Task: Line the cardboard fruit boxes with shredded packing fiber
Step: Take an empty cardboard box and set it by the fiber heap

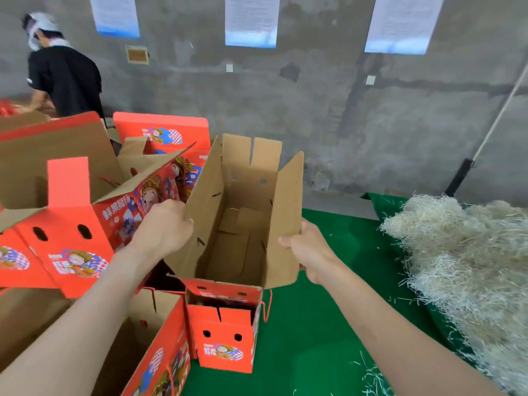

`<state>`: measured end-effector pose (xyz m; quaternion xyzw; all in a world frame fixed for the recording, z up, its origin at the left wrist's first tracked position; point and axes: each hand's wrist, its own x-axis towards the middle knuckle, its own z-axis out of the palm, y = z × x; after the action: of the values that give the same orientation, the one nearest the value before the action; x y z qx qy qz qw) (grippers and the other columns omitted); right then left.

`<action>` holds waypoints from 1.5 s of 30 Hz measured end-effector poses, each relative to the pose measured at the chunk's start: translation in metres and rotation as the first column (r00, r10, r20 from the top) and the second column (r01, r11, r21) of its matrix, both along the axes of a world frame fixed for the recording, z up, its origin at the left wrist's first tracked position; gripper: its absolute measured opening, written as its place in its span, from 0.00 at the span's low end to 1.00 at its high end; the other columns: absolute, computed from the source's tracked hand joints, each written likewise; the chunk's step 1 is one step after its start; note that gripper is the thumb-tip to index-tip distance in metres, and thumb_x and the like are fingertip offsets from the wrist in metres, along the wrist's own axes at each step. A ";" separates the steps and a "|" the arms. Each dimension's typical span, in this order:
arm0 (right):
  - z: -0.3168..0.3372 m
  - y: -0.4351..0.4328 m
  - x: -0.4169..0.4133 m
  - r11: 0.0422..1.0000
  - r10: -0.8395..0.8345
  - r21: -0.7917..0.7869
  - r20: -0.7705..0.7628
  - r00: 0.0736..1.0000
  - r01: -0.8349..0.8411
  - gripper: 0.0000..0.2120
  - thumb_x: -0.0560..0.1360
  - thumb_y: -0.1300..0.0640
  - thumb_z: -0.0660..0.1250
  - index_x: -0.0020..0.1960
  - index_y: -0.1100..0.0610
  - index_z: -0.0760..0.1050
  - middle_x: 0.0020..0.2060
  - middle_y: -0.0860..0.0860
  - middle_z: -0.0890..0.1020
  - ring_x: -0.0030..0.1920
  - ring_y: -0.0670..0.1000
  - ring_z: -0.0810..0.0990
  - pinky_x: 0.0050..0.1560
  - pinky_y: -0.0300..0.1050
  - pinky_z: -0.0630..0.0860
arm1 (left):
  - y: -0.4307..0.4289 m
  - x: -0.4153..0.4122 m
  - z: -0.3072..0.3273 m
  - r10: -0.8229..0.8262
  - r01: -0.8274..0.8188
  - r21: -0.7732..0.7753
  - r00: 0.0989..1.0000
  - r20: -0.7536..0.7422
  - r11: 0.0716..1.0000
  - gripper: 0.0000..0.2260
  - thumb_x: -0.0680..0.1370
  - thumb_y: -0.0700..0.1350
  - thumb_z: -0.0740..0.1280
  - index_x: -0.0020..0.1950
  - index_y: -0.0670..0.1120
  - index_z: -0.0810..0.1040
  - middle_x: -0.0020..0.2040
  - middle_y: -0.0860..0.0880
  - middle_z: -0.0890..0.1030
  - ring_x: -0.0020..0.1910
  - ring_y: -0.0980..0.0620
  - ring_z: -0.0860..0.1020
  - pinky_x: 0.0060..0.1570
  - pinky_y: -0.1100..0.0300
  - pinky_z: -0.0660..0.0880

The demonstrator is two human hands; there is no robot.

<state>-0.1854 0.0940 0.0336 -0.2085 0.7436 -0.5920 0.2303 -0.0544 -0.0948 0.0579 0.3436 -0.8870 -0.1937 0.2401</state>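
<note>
My left hand pinches the left flap of the open red printed cardboard fruit box, and my right hand grips its right flap, spreading the top wide. The brown inside shows only folded bottom flaps. The box stands on the green-covered bench, touching more red boxes at left. The pale shredded packing fiber lies heaped at right, well apart.
</note>
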 end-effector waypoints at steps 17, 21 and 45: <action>0.081 0.182 -0.021 0.794 -0.606 -0.241 -0.228 0.762 0.559 0.09 0.76 0.64 0.65 0.54 0.53 0.76 0.42 0.44 0.80 0.41 0.45 0.78 0.38 0.42 0.76 | 0.149 -0.048 0.050 -0.531 0.562 -0.081 0.711 -0.461 0.823 0.07 0.77 0.43 0.64 0.39 0.43 0.72 0.34 0.49 0.76 0.35 0.49 0.74 0.36 0.57 0.69; 0.044 0.229 -0.023 0.822 -0.507 0.095 -0.329 0.797 0.562 0.15 0.76 0.63 0.65 0.63 0.59 0.72 0.42 0.45 0.78 0.37 0.40 0.76 0.28 0.30 0.73 | 0.182 -0.058 -0.017 -0.597 0.660 0.360 0.750 -0.283 0.659 0.12 0.70 0.42 0.67 0.52 0.44 0.71 0.47 0.48 0.78 0.46 0.48 0.78 0.49 0.49 0.77; -0.117 0.310 -0.091 0.490 0.257 0.866 -0.252 0.933 0.099 0.11 0.72 0.58 0.68 0.49 0.65 0.78 0.39 0.56 0.81 0.43 0.54 0.80 0.46 0.47 0.75 | 0.222 -0.086 -0.182 -0.584 0.343 0.654 0.789 0.188 0.674 0.18 0.73 0.47 0.71 0.61 0.45 0.75 0.46 0.46 0.83 0.44 0.47 0.81 0.43 0.55 0.76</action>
<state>-0.2768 0.4045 -0.0829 -0.1996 0.9570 -0.0785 0.1954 -0.1401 0.1276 -0.1245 0.1892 -0.8688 -0.4429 -0.1149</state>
